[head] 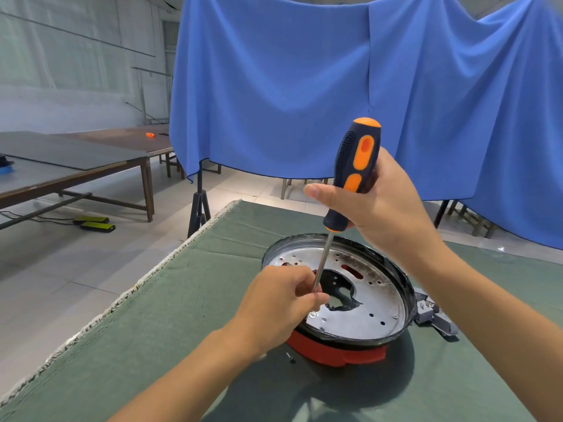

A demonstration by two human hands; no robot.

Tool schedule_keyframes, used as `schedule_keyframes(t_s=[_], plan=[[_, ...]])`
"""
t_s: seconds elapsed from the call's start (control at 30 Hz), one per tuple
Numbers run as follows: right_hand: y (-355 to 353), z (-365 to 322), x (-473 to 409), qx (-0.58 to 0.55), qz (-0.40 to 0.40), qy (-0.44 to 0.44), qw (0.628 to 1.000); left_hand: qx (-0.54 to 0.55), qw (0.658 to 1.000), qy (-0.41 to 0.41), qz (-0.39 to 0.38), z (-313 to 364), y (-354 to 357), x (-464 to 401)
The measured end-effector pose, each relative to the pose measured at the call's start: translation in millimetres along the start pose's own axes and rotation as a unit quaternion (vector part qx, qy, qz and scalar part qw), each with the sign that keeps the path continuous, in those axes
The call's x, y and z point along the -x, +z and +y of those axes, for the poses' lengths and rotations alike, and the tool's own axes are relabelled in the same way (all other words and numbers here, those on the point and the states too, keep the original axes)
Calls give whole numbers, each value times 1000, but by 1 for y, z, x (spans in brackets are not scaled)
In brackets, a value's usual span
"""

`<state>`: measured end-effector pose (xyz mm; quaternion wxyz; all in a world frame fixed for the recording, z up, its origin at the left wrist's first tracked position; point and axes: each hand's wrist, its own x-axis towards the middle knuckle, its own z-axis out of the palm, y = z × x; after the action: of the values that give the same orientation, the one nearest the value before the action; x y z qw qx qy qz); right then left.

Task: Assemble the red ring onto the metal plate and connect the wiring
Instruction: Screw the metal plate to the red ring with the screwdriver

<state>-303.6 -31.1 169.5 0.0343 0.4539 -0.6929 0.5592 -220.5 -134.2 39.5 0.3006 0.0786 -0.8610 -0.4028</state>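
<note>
R hand [387, 208] wraps the black/orange handle of the screwdriver [353, 175], held near upright w/ shaft angled down. L hand [283, 303] pinches the shaft's lower end over the metal plate [365, 303], which sits on the red ring [332, 350] on the green table cloth [182, 315]. Loose screw [290, 357] lies just beside the ring; grey connector [432, 315] at plate's R edge.

I see a table [182, 315] covered in a wrinkled green cloth [475, 376], its frayed pale edge running along the left side. Near the middle sits a red ring [335, 350] flat on the cloth, with a round perforated metal plate [365, 303] resting on top. A small dark screw [290, 357] lies loose just beside the ring's front. A grey connector part [434, 318] lies on the cloth at the plate's right edge.
</note>
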Motion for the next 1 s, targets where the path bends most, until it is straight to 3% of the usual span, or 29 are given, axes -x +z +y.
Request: schedule_keyframes(t_s=[0.13, 0.23, 0.37, 0.47, 0.53, 0.67, 0.73, 0.87, 0.93, 1.0], plan=[[-12, -7, -4, -131, -123, 81, 981, -9, 999, -10, -52, 1, -1, 1], [-19, -10, -4, -195, -186, 70, 960, -22, 993, -51, -100, 0, -3, -1], [-13, -9, -1, -53, -94, 1, 994, -129, 984, -20, -124, 3, -7, 0], [-5, -10, -1, 44, -29, -13, 999, -171, 978, 0, -116, 3, -8, 3], [-5, -12, 0, 24, -54, 15, 998, -161, 978, -6, -133, 4, -5, 4], [-19, -13, -1, -154, -173, 75, 970, -135, 979, -16, -152, 3, -1, 5], [-19, -12, 1, -164, -149, 49, 974, -150, 977, -13, -149, 2, 0, 5], [-6, -7, 5, -55, -7, -2, 998, -188, 972, 7, -141, 2, 1, 4], [-7, -8, 4, -58, -42, 25, 997, -185, 973, 3, -140, 1, 1, 4], [-11, -11, 3, -131, -119, 68, 982, -173, 976, -6, -134, 0, 1, 4]])
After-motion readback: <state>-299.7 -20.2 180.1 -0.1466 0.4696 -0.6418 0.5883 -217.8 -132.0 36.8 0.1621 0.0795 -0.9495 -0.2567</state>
